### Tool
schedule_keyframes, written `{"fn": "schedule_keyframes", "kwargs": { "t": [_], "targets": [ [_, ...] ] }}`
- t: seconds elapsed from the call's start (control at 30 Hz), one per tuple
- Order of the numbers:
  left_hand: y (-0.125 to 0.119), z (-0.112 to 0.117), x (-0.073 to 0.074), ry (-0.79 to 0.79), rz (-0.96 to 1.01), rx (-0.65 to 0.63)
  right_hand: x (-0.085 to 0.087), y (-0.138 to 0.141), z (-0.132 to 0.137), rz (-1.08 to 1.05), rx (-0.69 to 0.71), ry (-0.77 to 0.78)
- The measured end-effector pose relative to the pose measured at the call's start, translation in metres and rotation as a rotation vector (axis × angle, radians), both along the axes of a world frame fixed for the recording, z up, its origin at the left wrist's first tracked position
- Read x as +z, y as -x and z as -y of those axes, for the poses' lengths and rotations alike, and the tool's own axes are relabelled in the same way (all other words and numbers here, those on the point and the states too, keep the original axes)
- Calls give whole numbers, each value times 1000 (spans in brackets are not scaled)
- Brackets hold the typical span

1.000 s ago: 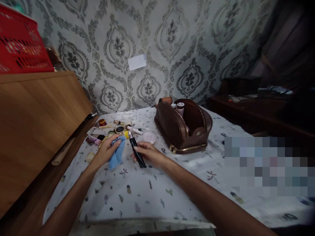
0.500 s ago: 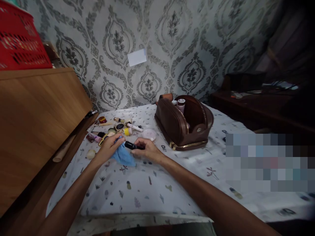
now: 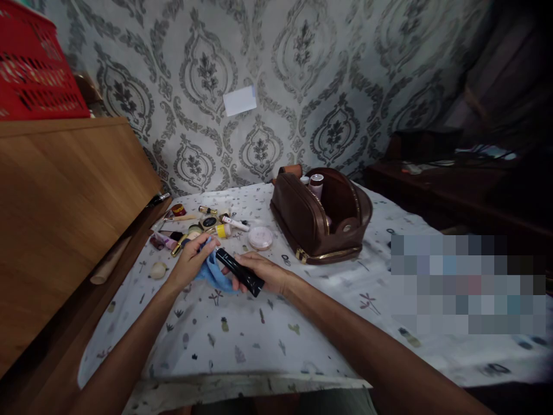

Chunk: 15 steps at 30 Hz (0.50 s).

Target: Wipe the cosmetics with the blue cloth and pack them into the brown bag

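The right hand (image 3: 264, 271) pinches a black tube (image 3: 240, 271) low over the table (image 3: 259, 340), left of centre; the left hand (image 3: 192, 260) closes a blue cloth (image 3: 215, 276) against its far end. A hard rub could twist the tube free and knock it into the loose cosmetics (image 3: 207, 222) just beyond

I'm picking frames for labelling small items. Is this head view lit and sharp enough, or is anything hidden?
Head view: dim, brightest on the tablecloth near the left hand and right hand; black tube and blue cloth readable, small cosmetics behind soft; right side sinks into shadow, partly masked by a pixelated block.
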<state>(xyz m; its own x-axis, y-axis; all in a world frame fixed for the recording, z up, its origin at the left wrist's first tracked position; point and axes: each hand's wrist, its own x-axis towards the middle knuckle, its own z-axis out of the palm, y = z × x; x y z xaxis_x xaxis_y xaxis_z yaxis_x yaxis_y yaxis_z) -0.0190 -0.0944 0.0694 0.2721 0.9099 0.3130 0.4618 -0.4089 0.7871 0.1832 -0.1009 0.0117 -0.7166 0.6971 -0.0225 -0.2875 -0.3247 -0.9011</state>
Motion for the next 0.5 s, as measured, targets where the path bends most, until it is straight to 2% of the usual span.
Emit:
{"fn": "schedule_keyframes", "kwargs": {
  "t": [0.07, 0.2, 0.4, 0.5],
  "targets": [
    [-6, 1, -2, 7, 45, 50, 0, 2, 1, -16, 10, -1],
    [-14, 1, -3, 42, 95, 87, 5, 3, 4, -27, -68, -49],
    [-23, 5, -8, 284, 420, 166, 8, 5, 6, -54, -115, -37],
    [-31, 9, -11, 283, 597, 190, 4, 7, 2, -93, -215, -14]
  ]
}}
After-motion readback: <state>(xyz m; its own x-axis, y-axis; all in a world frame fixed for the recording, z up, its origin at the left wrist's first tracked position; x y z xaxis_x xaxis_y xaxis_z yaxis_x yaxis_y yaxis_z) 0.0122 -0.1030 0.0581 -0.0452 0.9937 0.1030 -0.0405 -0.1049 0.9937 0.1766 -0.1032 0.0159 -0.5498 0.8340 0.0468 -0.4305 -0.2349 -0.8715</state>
